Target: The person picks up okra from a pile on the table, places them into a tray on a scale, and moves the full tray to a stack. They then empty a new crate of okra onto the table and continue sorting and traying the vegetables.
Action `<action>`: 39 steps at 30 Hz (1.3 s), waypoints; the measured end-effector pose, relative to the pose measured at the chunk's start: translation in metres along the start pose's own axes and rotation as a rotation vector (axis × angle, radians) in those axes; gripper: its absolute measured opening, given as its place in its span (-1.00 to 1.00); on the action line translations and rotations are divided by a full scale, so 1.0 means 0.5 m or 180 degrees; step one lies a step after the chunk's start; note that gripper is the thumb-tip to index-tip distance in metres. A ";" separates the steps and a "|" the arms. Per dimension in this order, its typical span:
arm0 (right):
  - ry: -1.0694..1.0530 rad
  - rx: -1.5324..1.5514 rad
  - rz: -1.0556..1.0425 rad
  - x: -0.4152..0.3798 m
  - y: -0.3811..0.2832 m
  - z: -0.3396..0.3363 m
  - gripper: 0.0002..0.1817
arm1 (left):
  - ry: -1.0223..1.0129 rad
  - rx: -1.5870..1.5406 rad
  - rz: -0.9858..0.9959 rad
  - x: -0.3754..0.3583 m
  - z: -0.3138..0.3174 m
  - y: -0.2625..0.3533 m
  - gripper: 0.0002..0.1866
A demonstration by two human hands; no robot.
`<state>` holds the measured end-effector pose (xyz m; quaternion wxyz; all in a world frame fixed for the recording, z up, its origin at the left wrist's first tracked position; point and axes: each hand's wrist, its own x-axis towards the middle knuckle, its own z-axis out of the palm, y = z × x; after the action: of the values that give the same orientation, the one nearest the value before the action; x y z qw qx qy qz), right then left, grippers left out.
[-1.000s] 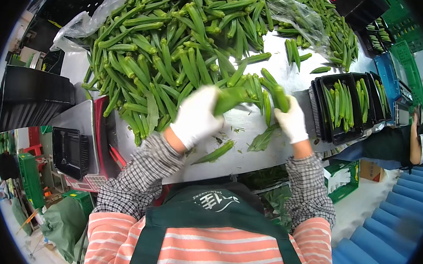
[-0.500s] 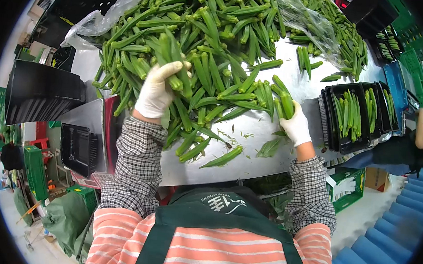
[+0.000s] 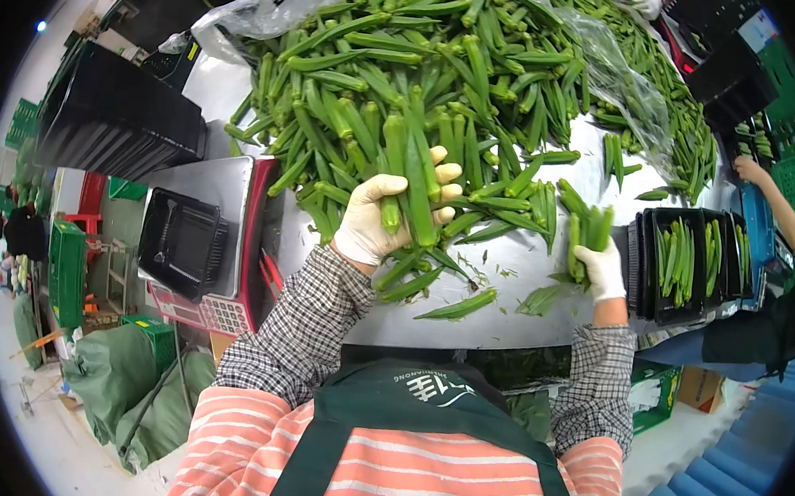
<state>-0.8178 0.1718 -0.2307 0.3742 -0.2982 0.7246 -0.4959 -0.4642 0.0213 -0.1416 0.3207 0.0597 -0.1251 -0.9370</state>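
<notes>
My left hand [image 3: 376, 223], in a white glove, is palm up at the near edge of a big okra heap [image 3: 372, 90]. Its fingers curl round a few long okra pods [image 3: 418, 180]. Farther right, my right hand [image 3: 604, 270], also gloved, grips a small upright bunch of okra [image 3: 590, 229] above the metal table [image 3: 392, 329]. Several loose pods and a single okra [image 3: 456, 305] lie between my hands. Black plastic trays [image 3: 677, 268] with okra laid in them stand just right of my right hand.
At left, a red scale [image 3: 258, 201] carries a black tray [image 3: 185, 247], with a tall stack of black trays [image 3: 121, 109] behind it. Clear plastic sheeting [image 3: 618, 65] lies over the heap. Another person's arm [image 3: 778, 205] reaches in at far right.
My left hand has drawn back from the heap towards me with its okra, turning palm up. My right hand has lifted its bunch more upright. The whole view has shifted rightward.
</notes>
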 end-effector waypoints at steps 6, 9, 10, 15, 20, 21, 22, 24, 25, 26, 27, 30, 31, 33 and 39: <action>-0.0793 0.1958 -0.0004 -0.064 -0.145 0.048 -0.52 | 0.0263 0.0118 0.0217 -0.065 0.002 0.026 -0.35; -0.1750 0.2225 -0.0153 -0.093 -0.238 0.168 -0.42 | 0.0443 0.0206 0.0355 -0.117 0.022 0.050 -0.34; -0.2099 0.2447 -0.0073 -0.102 -0.264 0.214 -0.43 | 0.0354 0.0036 0.0381 -0.134 0.025 0.056 -0.34; -0.3366 0.2348 0.0113 -0.137 -0.364 0.437 -0.34 | 0.0487 -0.0087 0.0836 -0.272 0.055 0.135 -0.31; -0.4256 0.1200 -0.0236 -0.215 -0.472 0.725 -0.37 | 0.1601 0.0350 0.1968 -0.455 0.066 0.257 -0.45; -0.4425 0.1179 -0.0343 -0.239 -0.489 0.784 -0.40 | 0.1773 0.0396 0.2175 -0.489 0.056 0.281 -0.53; -0.4693 0.1426 -0.0514 -0.272 -0.518 0.830 -0.43 | 0.1882 0.0558 0.2292 -0.522 0.042 0.305 -0.56; -0.5056 0.1318 -0.0286 -0.301 -0.510 0.947 -0.55 | 0.1909 0.0722 0.2358 -0.570 0.010 0.347 -0.60; -0.4547 0.0568 -0.0723 -0.308 -0.493 1.008 -0.62 | 0.1861 0.0720 0.2314 -0.586 -0.009 0.366 -0.62; -0.4115 -0.0466 -0.1578 -0.328 -0.514 1.026 -0.64 | 0.1897 0.0796 0.2295 -0.598 -0.029 0.386 -0.61; -0.3751 -0.1302 -0.2098 -0.349 -0.522 1.046 -0.63 | 0.1938 0.0881 0.2289 -0.605 -0.046 0.397 -0.61; -0.3468 -0.1633 -0.2437 -0.362 -0.492 1.064 -0.56 | 0.2546 0.1163 0.2163 -0.614 -0.042 0.392 -0.65; -0.3181 -0.1405 -0.2576 -0.367 -0.503 1.028 -0.54 | 0.2749 0.1249 0.2140 -0.622 -0.054 0.393 -0.67; -0.2760 -0.0813 -0.2964 -0.329 -0.472 0.951 -0.59 | 0.2688 0.1868 0.2401 -0.663 -0.100 0.408 -0.68; -0.0324 -0.1320 -0.2332 -0.120 -0.249 0.496 -0.85 | 0.3137 0.3648 0.3543 -0.567 0.061 0.286 -0.50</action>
<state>-0.5698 0.0561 -0.1550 0.1406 -0.6291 0.6358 -0.4245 -0.1630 0.0928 -0.0642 0.6613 0.5303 -0.4281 -0.3133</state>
